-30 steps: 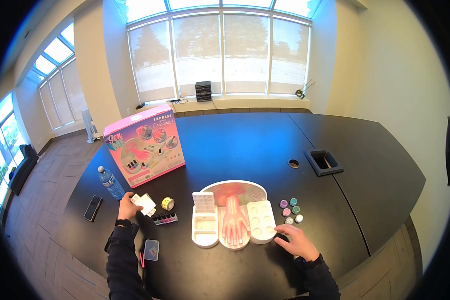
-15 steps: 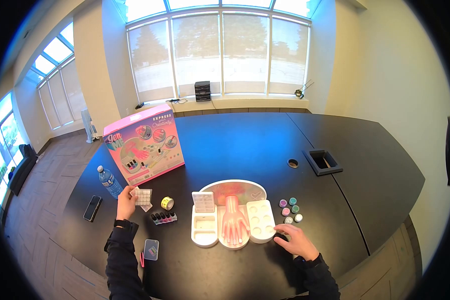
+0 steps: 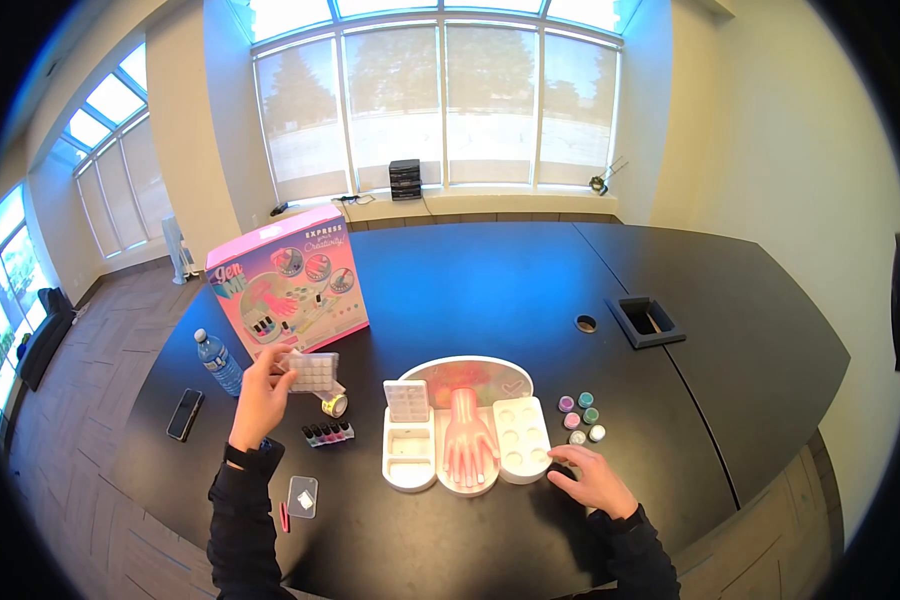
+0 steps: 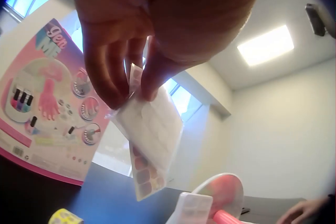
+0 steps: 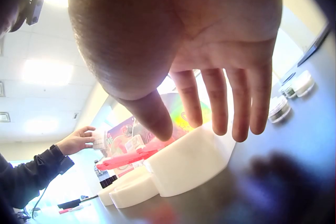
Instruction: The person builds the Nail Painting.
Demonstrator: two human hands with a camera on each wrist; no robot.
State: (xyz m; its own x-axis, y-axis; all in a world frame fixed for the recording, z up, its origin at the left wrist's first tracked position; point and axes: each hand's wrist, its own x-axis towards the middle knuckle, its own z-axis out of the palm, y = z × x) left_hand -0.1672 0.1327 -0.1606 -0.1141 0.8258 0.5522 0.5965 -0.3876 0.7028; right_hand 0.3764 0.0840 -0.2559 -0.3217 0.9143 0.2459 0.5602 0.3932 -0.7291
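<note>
My left hand (image 3: 260,400) pinches a flat white packet (image 3: 313,372) with a grid of small cells, held up over the left of the table. In the left wrist view a sheet of rounded pinkish stickers (image 4: 142,179) pokes out from behind the packet, between thumb and fingers. My right hand (image 3: 592,480), fingers loosely extended, rests beside the white palette (image 3: 522,440) with round wells. That palette is part of a white manicure stand, which carries a pink model hand (image 3: 467,440) and, at left, a two-compartment tray (image 3: 410,475) with a raised lid.
A yellow tape roll (image 3: 336,405) and several nail polish bottles (image 3: 328,433) lie right of my left hand. Behind it stand a water bottle (image 3: 218,362) and a pink box (image 3: 290,285). Small pots (image 3: 573,421) sit at right; a clear case (image 3: 303,497), pink tweezers (image 3: 284,517) and phone (image 3: 184,414) lie at left.
My left hand has picked up the white packet and sheet from beside the water bottle and moved them up and to the right. My right hand has stayed in place.
</note>
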